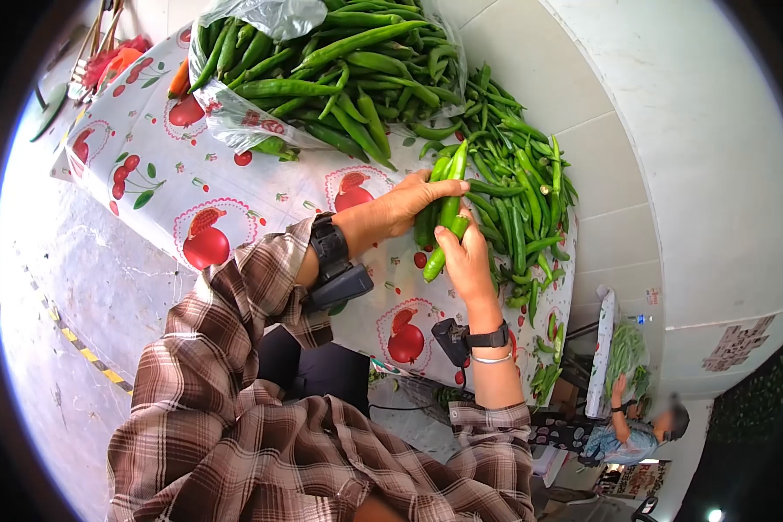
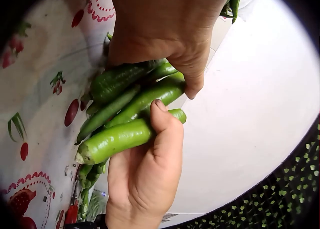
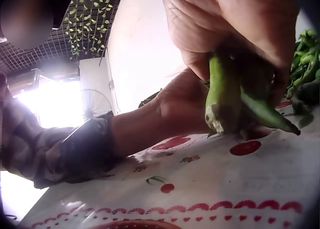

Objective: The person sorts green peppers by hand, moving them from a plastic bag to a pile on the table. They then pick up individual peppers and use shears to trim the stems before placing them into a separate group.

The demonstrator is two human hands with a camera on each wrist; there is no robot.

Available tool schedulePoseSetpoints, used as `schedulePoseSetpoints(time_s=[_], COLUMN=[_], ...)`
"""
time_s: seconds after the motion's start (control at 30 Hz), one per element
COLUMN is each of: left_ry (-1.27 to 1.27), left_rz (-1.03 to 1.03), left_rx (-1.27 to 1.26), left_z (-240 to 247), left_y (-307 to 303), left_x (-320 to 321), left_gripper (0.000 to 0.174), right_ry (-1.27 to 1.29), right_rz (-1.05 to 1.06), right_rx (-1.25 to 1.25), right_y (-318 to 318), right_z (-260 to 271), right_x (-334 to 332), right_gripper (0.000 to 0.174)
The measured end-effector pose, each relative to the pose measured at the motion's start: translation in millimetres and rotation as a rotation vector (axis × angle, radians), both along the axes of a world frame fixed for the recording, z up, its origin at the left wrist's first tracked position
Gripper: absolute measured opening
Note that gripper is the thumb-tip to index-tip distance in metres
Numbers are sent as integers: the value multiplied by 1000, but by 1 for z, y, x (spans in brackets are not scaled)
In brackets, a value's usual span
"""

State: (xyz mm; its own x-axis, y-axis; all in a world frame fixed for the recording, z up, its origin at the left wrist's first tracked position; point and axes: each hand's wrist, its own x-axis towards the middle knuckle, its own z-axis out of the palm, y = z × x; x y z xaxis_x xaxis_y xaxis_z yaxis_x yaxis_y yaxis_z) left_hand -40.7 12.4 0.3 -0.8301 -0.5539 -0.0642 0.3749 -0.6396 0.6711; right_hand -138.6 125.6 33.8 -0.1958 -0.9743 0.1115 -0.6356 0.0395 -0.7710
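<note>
My left hand [image 1: 409,202] grips several green chili peppers [image 2: 120,84] side by side, with its thumb laid across a bright green one [image 1: 453,178]. Just below it, my right hand [image 1: 471,270] holds a light green pepper [image 2: 117,142] between thumb and fingers, its stem end pointing down and left in the left wrist view. Both hands meet above the fruit-printed tablecloth [image 1: 296,187]. From the right wrist view, a pepper's blunt stem end [image 3: 216,120] and a slimmer pepper's dark tip [image 3: 272,116] stick out under the right hand; its fingertips are hidden.
A clear plastic bag [image 1: 235,122] full of long green peppers stands at the table's far side. Right of the hands, a loose pepper pile [image 1: 526,196] runs along the wall [image 1: 609,174]. Another person [image 1: 631,439] is at a second table [image 1: 602,365] at lower right.
</note>
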Motion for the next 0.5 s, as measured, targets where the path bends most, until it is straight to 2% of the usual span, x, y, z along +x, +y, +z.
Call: schedulePoseSetpoints(time_s=[0.1, 0.17, 0.27, 0.37, 0.5], left_ry=[-5, -10, 47, 102, 69], left_rz=[5, 9, 1, -13, 27], left_rx=[0, 4, 36, 38, 43], left_z=[2, 1, 0, -1, 2], left_y=[1, 0, -1, -2, 2], left_x=[1, 0, 0, -1, 0], left_gripper=[60, 58, 51, 43, 51], right_ry=[-38, -307, -333, -474, -513], right_rz=[-10, -69, -68, -93, -94], right_rx=[-19, -54, -157, -159, -175], right_y=[1, 2, 0, -1, -9], right_z=[-1, 2, 12, 17, 22], right_x=[1, 5, 7, 2, 2], right_gripper=[49, 46, 43, 39, 41])
